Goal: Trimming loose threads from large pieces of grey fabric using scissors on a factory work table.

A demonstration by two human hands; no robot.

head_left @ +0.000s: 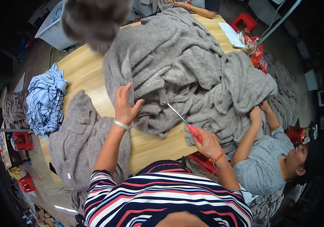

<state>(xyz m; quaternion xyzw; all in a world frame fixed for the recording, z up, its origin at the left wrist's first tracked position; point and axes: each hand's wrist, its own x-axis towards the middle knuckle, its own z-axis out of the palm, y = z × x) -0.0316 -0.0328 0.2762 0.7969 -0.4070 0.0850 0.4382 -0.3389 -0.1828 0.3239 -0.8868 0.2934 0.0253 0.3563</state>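
Observation:
A large heap of grey knitwear (169,56) covers the middle of the table in front of me. My right hand (207,143) is closed round the red handle of a tool with a long thin metal shaft (177,114). The shaft's tip rests at the grey knit; its exact shape is too small to tell. Against the heap's near left side is my left hand (127,109), fingers and thumb spread, nothing visible in it. A second grey knit pile (80,136) lies to its left, hanging over the table's edge.
Blue striped cloth (47,100) lies bunched at the left. A co-worker (264,162) at the right has both hands in the heap; another person's arm (192,8) shows at the far side. A blurred grey mass (95,22) hangs over the far left table edge (82,62).

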